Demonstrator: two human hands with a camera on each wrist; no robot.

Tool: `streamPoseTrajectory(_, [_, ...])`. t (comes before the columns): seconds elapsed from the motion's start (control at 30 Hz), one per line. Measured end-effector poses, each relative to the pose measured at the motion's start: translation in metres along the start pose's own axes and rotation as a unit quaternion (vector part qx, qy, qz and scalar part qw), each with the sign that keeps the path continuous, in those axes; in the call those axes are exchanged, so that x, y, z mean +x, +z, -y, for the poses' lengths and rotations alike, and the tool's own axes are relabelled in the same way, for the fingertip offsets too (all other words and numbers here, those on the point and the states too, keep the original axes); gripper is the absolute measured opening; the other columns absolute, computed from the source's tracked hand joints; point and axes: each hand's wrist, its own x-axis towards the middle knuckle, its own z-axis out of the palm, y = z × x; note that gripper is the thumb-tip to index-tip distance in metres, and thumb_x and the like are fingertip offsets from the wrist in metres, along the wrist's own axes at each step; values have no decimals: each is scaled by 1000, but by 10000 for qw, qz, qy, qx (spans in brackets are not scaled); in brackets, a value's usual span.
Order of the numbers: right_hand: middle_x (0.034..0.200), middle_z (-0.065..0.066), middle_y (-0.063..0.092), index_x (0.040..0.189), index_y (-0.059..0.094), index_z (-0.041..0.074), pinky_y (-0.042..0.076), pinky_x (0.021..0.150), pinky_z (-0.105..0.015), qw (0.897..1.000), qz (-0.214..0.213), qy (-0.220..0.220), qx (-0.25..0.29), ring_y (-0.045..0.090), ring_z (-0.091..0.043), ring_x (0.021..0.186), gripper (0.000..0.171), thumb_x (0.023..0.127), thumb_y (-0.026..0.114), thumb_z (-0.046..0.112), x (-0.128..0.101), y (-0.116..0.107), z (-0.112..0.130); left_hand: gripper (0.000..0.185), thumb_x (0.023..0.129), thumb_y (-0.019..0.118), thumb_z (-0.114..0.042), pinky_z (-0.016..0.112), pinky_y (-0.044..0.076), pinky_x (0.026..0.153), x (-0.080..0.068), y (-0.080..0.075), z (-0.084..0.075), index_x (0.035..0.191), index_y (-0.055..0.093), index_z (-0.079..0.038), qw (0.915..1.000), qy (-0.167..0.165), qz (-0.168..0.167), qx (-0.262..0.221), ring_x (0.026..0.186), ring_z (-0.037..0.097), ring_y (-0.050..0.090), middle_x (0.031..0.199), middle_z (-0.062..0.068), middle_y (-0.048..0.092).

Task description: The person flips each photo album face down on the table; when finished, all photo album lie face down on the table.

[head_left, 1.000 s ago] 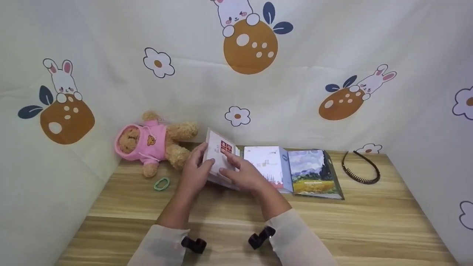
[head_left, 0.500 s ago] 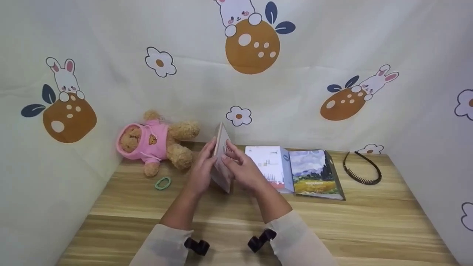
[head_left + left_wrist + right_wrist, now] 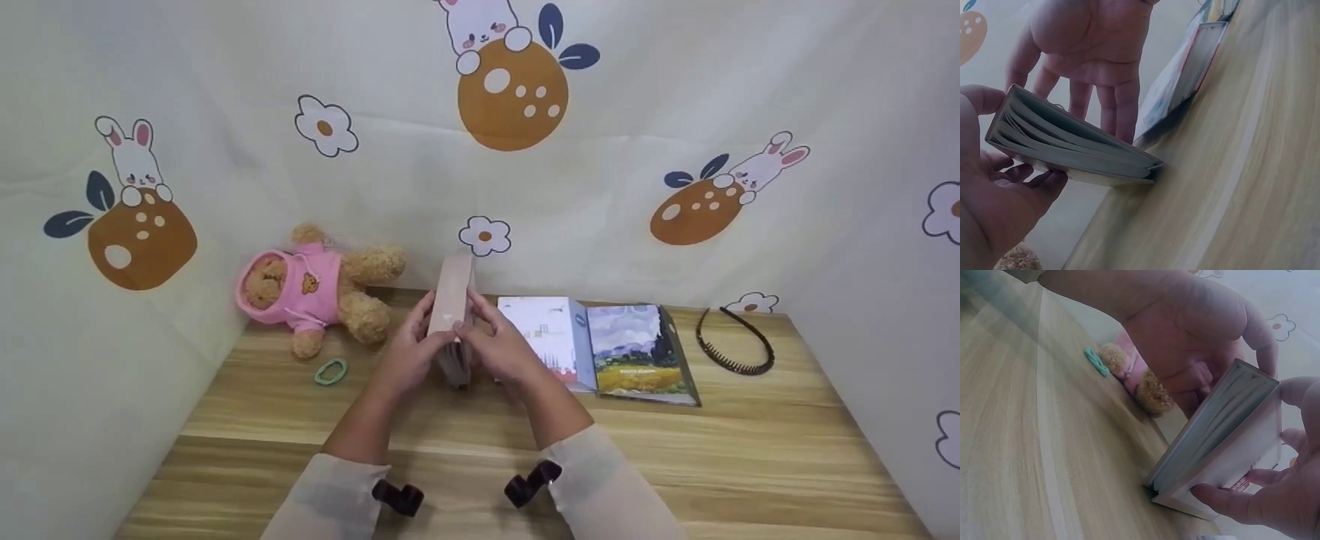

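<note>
Since a second ago the book (image 3: pixel 452 315) has swung from lying tilted open-faced to standing on edge on the table (image 3: pixel 735 457), closed, spine up. Nearest, two sleeves lead to the hands. Left hand (image 3: pixel 409 352) grips the book's left cover, thumb curled over the top, fingers underneath. Right hand (image 3: pixel 501 346) holds the right cover, fingers curled against it. Just right lies a second book (image 3: pixel 540 330) beside a painted-cover book (image 3: pixel 637 349). Farther left sit a green hair tie (image 3: pixel 329 372) and a teddy bear (image 3: pixel 315 289); far right, a headband (image 3: pixel 731 341).
</note>
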Motion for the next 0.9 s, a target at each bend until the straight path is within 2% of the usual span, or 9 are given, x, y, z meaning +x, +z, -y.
streamPoseTrajectory(0.13, [175, -1, 34, 165, 34, 47, 38, 120, -75, 10000, 17, -15, 97, 32, -42, 162, 70, 104, 67, 41, 0, 1, -1, 80, 100, 69, -17, 52, 43, 126, -1, 2, 1, 170, 29, -14, 9997, 126, 11, -222, 155, 32, 44, 173, 15, 39])
streamPoseTrajectory(0.2, [173, 1, 38, 165, 37, 45, 41, 120, -74, 9998, -3, -28, 179, 40, -40, 158, 68, 104, 66, 38, -1, 0, 0, 80, 100, 71, -18, 52, 45, 124, -1, 2, 1, 169, 31, -14, 9996, 182, 4, -200, 153, 32, 47, 171, 15, 41])
streamPoseTrajectory(0.3, [166, 1, 49, 161, 47, 38, 49, 119, -60, 9994, -269, -152, 130, 52, -32, 150, 65, 101, 71, 32, 0, -3, 3, 83, 98, 77, -29, 53, 49, 121, -2, 2, 2, 168, 35, -23, 9999, 136, -26, 73, 152, 33, 49, 170, 13, 44])
streamPoseTrajectory(0.4, [163, -2, 53, 157, 56, 26, 52, 119, -48, 9968, -668, -441, 38, 54, -29, 150, 63, 97, 75, 19, 0, -8, 8, 85, 95, 82, -37, 54, 48, 122, -1, 0, 5, 167, 37, -30, 9995, 117, 166, 257, 155, 35, 46, 171, 11, 43])
streamPoseTrajectory(0.47, [165, -4, 52, 157, 56, 19, 51, 120, -44, 9948, -852, -555, 21, 50, -29, 154, 65, 95, 75, 11, -1, -11, 11, 84, 95, 83, -36, 55, 46, 123, 0, -1, 9, 166, 39, -32, 9989, 110, 417, 192, 157, 37, 44, 172, 11, 41])
streamPoseTrajectory(0.6, [172, -8, 43, 162, 47, 10, 49, 119, -40, 9951, -793, -525, 287, 43, -31, 158, 72, 95, 70, -1, -2, -16, 16, 79, 97, 82, -30, 56, 42, 125, 3, -3, 17, 165, 42, -35, 9973, 105, 718, 99, 158, 41, 40, 173, 12, 39])
streamPoseTrajectory(0.8, [173, -9, 41, 165, 41, 7, 49, 118, -38, 9961, -741, -338, 332, 44, -30, 158, 75, 96, 70, -2, -1, -19, 16, 72, 93, 83, -42, 62, 36, 128, 4, -3, 21, 158, 51, -44, 9950, 282, 326, 905, 160, 43, 35, 173, 5, 41])
streamPoseTrajectory(0.9, [171, -12, 43, 163, 43, 5, 50, 118, -41, 9964, -757, -284, 238, 48, -32, 155, 76, 94, 72, -3, 2, -20, 11, 70, 93, 84, -38, 62, 35, 129, 4, -3, 22, 156, 55, -38, 9902, 575, 214, 1254, 160, 38, 37, 169, 4, 45])
